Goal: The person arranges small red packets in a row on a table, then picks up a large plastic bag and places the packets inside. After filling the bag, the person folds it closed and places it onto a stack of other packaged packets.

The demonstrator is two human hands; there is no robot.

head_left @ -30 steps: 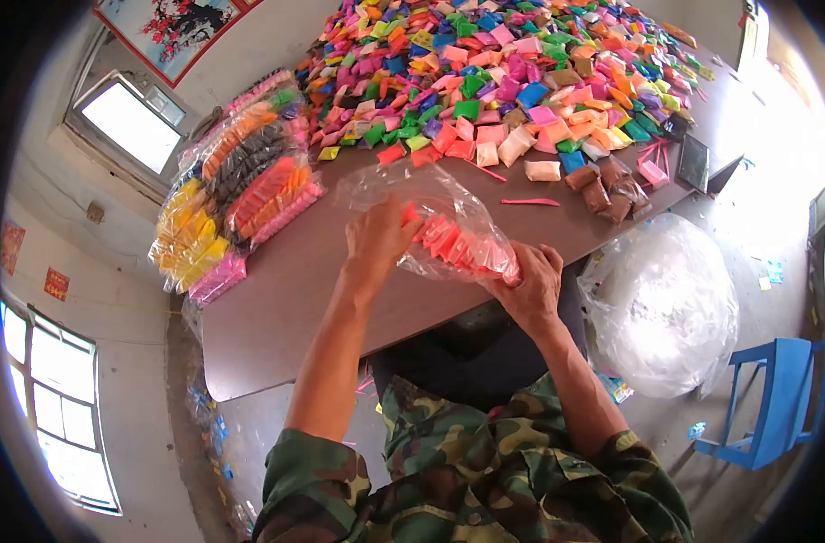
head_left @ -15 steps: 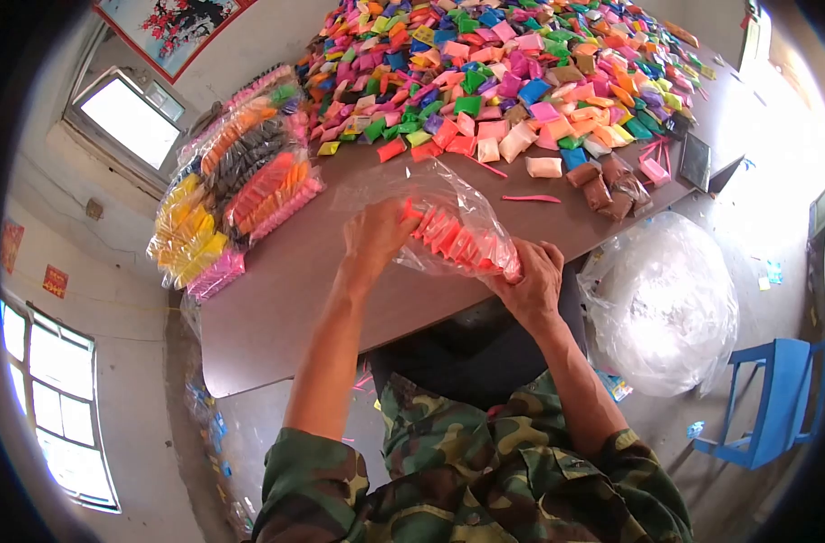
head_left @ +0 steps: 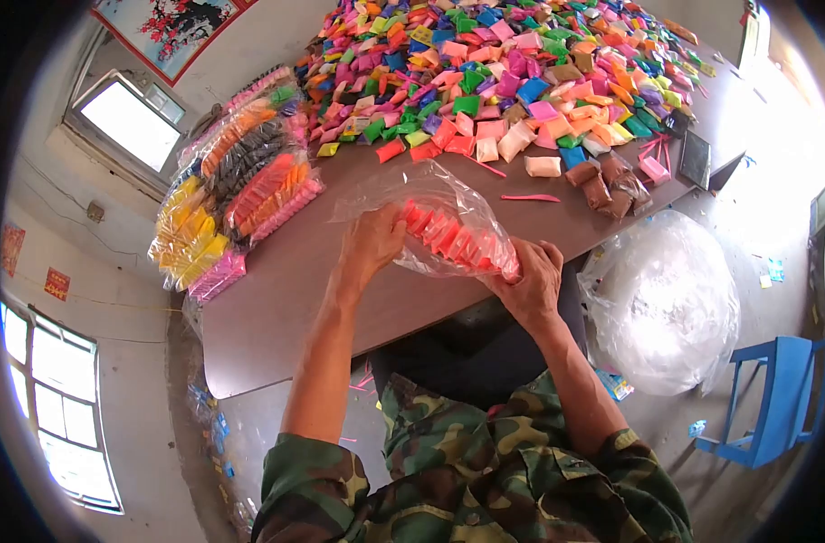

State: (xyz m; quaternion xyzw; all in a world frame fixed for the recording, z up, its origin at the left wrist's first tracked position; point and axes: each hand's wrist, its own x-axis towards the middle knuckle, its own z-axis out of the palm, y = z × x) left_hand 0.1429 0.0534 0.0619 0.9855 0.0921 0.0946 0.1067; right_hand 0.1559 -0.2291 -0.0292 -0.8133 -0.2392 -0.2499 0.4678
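Between my two hands, above the table's near edge, is a clear plastic bag (head_left: 471,210) with a row of red-pink packets (head_left: 453,240) inside. My left hand (head_left: 373,237) is closed on the bag's left side, by the end of the row. At the row's right end, my right hand (head_left: 530,276) grips the bag and the last packets through the film. The bag's loose film spreads out above the packets and past my left hand.
A large heap of colourful packets (head_left: 485,81) covers the table's (head_left: 276,326) far part. Filled bags (head_left: 240,190) are stacked at left. A pink plastic knife (head_left: 530,197) and brown packets (head_left: 611,188) lie beyond my right hand. Right of the table are a big clear bag (head_left: 661,303) and a blue chair (head_left: 779,398).
My left hand has shifted slightly left and down at the bag, uncovering the left end of the packet row. My right hand keeps almost the same place.
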